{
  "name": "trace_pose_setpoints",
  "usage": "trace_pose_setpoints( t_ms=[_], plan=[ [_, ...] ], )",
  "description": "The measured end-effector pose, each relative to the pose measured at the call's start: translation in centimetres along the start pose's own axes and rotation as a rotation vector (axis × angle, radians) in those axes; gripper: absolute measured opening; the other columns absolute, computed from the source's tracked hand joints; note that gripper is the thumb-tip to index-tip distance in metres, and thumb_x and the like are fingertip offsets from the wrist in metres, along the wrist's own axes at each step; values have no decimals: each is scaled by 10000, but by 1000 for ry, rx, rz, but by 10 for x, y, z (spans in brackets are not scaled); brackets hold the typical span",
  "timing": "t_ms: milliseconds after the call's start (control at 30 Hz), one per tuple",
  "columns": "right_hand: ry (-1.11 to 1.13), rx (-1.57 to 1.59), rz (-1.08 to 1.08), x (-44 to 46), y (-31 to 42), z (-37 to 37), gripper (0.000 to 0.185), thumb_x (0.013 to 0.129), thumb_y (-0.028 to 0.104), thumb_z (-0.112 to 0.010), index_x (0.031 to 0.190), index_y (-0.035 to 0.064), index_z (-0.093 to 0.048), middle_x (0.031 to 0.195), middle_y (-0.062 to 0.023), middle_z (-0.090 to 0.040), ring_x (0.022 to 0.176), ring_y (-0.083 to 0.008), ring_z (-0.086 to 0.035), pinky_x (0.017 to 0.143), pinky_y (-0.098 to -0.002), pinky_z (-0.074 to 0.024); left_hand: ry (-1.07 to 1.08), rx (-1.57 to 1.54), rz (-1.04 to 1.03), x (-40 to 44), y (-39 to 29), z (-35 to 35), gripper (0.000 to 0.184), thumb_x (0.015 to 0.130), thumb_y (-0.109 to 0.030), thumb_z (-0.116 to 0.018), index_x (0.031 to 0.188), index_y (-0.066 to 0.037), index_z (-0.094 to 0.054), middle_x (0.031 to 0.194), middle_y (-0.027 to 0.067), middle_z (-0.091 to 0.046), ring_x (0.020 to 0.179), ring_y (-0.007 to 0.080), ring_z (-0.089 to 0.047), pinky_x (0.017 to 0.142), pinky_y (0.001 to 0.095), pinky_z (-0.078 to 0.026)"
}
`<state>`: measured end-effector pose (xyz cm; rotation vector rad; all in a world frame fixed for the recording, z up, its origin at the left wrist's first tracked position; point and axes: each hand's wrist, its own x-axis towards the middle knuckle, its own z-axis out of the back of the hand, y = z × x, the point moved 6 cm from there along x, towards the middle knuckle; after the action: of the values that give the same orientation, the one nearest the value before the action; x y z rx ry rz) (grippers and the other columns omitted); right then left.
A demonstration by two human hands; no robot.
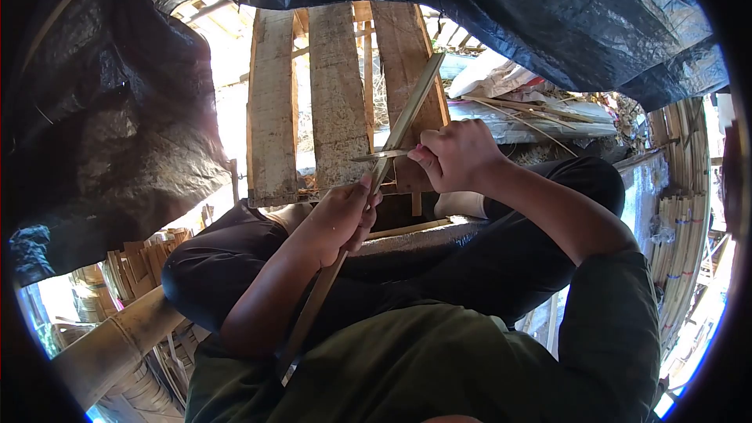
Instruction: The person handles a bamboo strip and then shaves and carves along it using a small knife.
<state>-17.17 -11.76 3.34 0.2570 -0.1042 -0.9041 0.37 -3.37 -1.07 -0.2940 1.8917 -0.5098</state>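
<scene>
Head view, taken against the bamboo strip [413, 107]: the left hand [341, 219] is clamped around its middle, fingers closed. Above that grip, a knife blade [381, 155] lies across the strip, touching it; the right hand [458, 158] is closed on the knife's handle end. The strip runs diagonally, its upper end over the wooden planks [338, 94], its lower end against the green shirt [407, 360]. Dark tarpaulin [548, 16] hangs beyond the strip's upper end.

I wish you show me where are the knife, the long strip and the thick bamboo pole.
Knife [396, 153]: head view, on the blade.
Long strip [413, 104]: head view, on the upper part.
Thick bamboo pole [125, 338]: head view, on its outer side.
</scene>
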Motion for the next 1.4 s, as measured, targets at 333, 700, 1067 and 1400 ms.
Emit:
trace_pose_setpoints(
  t_ms=[333, 700, 1067, 1400],
  plan=[
    [45, 46, -21, -2, 27, -3, 382, 939, 384, -555, 725, 70, -597, 523, -115, -578, 458, -304, -616, 474, -410, -506, -38, 11, -9, -2, 0, -8, 453, 1030, -535, -370, 878, -122, -479, 607, -46, -364, 417, 71, -307, 373, 251, -240],
    [91, -252, -314, 27, -58, 23, 512, 1031, 408, -359, 823, 63, -674, 615, -130, -625, 582, -282, -664, 557, -437, -534, 48, -10, -4, -5, 3, -4, 453, 1030, -537, -362, 876, -122, -458, 608, -48, -344, 422, 66, -295, 376, 246, -255],
    [325, -65, -402, 29, -44, 5, 547, 1011, 434, -386, 678, 63, -613, 572, -104, -588, 540, -268, -646, 578, -449, -555, 38, 30, -57, -8, 4, -7, 464, 1030, -538, -355, 886, -111, -467, 608, -42, -354, 421, 55, -300, 380, 239, -243],
    [210, -7, -349, 20, -29, 6, 548, 1008, 445, -398, 728, 36, -633, 653, -172, -618, 617, -332, -652, 602, -479, -532, 39, -28, 6, -4, 6, -7, 443, 1039, -514, -360, 872, -120, -475, 602, -64, -328, 430, 51, -266, 388, 240, -215]
  ],
)
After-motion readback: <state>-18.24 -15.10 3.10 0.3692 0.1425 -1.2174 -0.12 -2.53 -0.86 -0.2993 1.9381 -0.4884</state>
